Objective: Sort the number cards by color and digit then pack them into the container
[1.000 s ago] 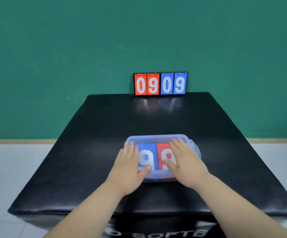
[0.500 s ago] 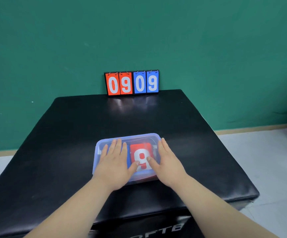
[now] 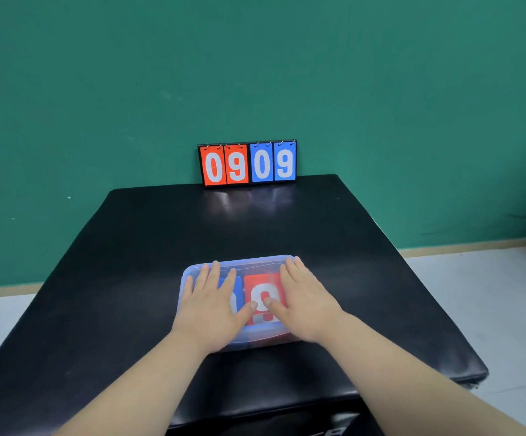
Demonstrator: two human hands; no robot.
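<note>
Inventory, as I see it:
- Green wall [image 3: 255, 73]: plain, on the far side.
- Pale floor [image 3: 491, 309]: left and right.
- Black padded table [image 3: 224, 231]: glossy, in the middle.
- Flip scoreboard [image 3: 247, 163]: on the table's far edge. It reads 09 in red and 09 in blue.
- Clear container [image 3: 249, 261]: near centre of the table, lid on.
- My left hand [image 3: 211, 306] and right hand [image 3: 309, 306]: flat with fingers straight, pressing the lid. They have stayed there this last second, shifting only slightly.
- Red 9 card [image 3: 265, 287], with the blue card [image 3: 236, 291] to its left: inside the container.

I judge the packing done, with the lid being pressed shut.
</note>
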